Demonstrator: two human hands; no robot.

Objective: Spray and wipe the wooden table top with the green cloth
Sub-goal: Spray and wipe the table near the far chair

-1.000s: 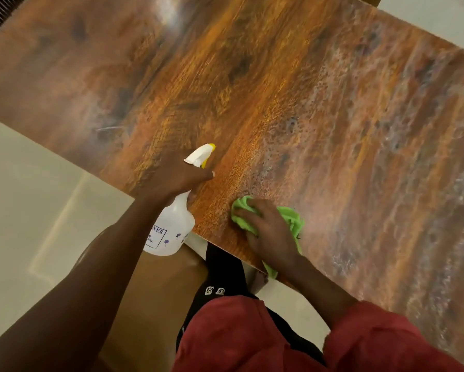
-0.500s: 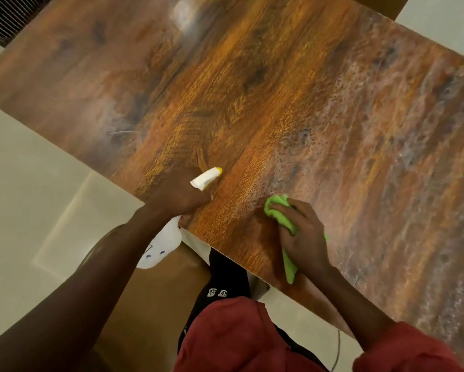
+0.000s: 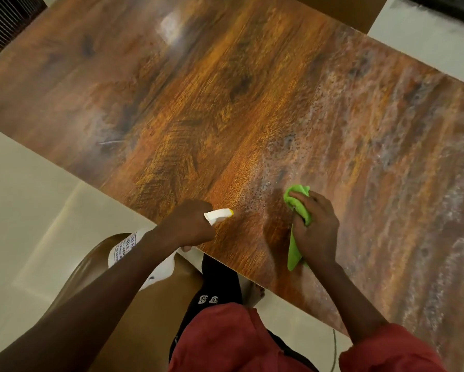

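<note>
At the near edge of the wooden counter (image 3: 225, 103), the left hand (image 3: 188, 226) gripped a white spray bottle (image 3: 122, 249) (nozzle pointing over the wood). Near it, the right hand (image 3: 316, 232) clutched the bunched green cloth (image 3: 297, 202), pressing it to the surface. Droplets (image 3: 263, 181) speckled the boards beyond.

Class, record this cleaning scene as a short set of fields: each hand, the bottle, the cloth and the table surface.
Left hand: grips the spray bottle
Nozzle: yellow-tipped, pointing across the table's near edge
Right hand: holds the green cloth, bunched, against the table top
Surface: droplets and pale streaks on the right part; left part looks drier
</note>
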